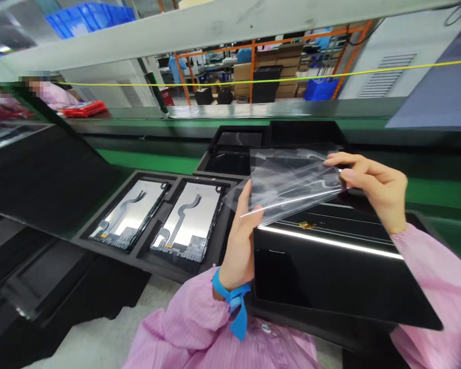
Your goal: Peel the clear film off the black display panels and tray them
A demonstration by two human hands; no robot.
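A glossy black glass panel (pixel 330 282) is tilted in front of me, reflecting a bright strip of light. My left hand (pixel 240 241) is closed at its upper left edge; the fingers behind are partly hidden. Clear plastic film (pixel 292 184) spreads over the panel's upper part, creased and lifted, its lower left reaching my left thumb. Between thumb and fingers, my right hand (pixel 372 182) pinches the film's right end. A small gold-brown flex piece (pixel 307 225) shows on the panel just below the film.
Left of my hands, a black foam tray (pixel 144 251) holds two display modules (pixel 128 210) with ribbon cables. Another black tray (pixel 211 148) stands behind. A dark sheet (pixel 42 174) slopes at the left. A yellow cord (pixel 215 83) crosses above the green bench. A co-worker's pink sleeve (pixel 57 95) shows far left.
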